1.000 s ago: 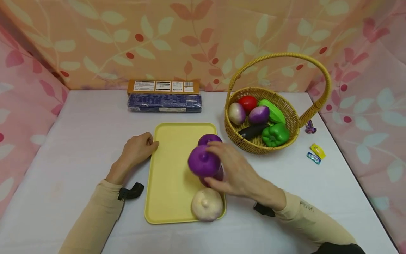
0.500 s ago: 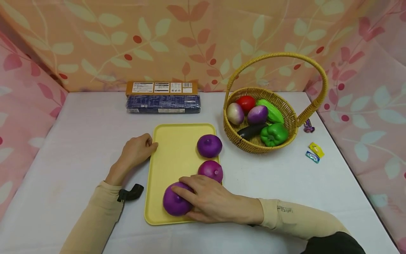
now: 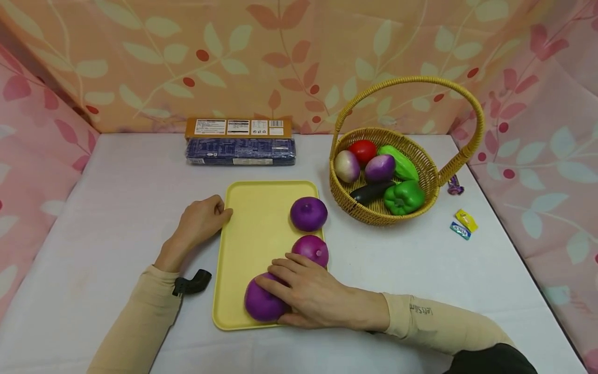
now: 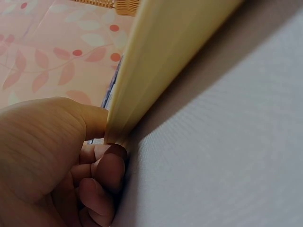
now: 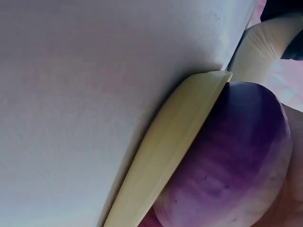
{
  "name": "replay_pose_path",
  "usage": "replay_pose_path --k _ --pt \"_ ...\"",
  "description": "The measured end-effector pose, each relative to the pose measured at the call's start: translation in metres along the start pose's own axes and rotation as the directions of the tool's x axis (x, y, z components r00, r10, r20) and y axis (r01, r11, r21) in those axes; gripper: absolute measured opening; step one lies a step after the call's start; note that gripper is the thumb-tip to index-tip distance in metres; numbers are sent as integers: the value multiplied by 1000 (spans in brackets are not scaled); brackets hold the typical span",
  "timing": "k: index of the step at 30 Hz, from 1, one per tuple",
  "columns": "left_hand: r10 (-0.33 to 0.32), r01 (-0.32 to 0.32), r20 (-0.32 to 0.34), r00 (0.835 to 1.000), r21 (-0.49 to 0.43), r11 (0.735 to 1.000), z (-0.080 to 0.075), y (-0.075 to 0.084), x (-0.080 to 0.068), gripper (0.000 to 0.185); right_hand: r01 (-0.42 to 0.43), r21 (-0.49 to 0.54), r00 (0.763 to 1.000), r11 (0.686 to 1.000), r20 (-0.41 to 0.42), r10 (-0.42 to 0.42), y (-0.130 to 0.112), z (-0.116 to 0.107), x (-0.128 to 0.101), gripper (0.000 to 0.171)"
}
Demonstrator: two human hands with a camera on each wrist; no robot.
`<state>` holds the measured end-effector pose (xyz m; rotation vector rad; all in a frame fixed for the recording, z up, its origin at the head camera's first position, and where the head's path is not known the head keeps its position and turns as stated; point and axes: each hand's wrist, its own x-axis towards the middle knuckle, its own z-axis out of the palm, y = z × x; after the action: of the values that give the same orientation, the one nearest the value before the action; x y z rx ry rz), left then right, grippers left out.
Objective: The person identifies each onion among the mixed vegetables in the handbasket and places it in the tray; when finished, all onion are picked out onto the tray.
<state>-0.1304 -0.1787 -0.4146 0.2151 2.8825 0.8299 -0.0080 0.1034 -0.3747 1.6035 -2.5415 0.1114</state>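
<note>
1. The purple onion (image 3: 261, 304) is sitting at the near edge of the yellow tray (image 3: 254, 223), close to the near right corner, and I am covering its right side with my right hand (image 3: 310, 296).
2. I am resting my left hand (image 3: 201, 221) on the white table (image 3: 126, 208) against the tray's left rim; in the left wrist view my thumb is lying on top of the rim (image 4: 156, 71) while my curled fingers (image 4: 102, 179) are tucking in under it, so I am pinching the rim.
3. I am laying the fingers of my right hand over the onion, bent round it and gripping it lightly; the right wrist view is showing the onion (image 5: 232, 161) pressing right up against the tray's rim (image 5: 165, 161).
4. Two more purple onions are lying along the tray's right side: one (image 3: 310, 251) just beyond my right hand, another (image 3: 308, 213) farther back.
5. A blue and orange packet (image 3: 240, 141) is lying at the back of the table.
6. A wicker basket (image 3: 374, 210) is standing to the right of the tray, holding a green pepper (image 3: 404, 197), a tomato (image 3: 363, 150) and other vegetables.
7. Small wrapped sweets (image 3: 463, 225) are lying to the right of the basket.
</note>
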Motion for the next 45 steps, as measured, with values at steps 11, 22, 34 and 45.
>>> replay_pose_path --k 11,22,34,45 --pt "-2 2 -2 1000 0 1000 1 0 1 23 -18 60 999 998 43 16 0 -2 -1 77" --pt "3 -3 -3 1000 -4 1000 -2 0 1 23 -241 155 886 958 -367 283 81 -44 -3 46" --pt "4 -4 7 1000 -8 1000 0 0 -2 22 -655 181 721 734 -141 679 196 -34 -15 56" --pt "9 -9 -4 1000 -3 1000 1 -1 0 23 -671 140 718 728 -125 685 198 -22 -15 47"
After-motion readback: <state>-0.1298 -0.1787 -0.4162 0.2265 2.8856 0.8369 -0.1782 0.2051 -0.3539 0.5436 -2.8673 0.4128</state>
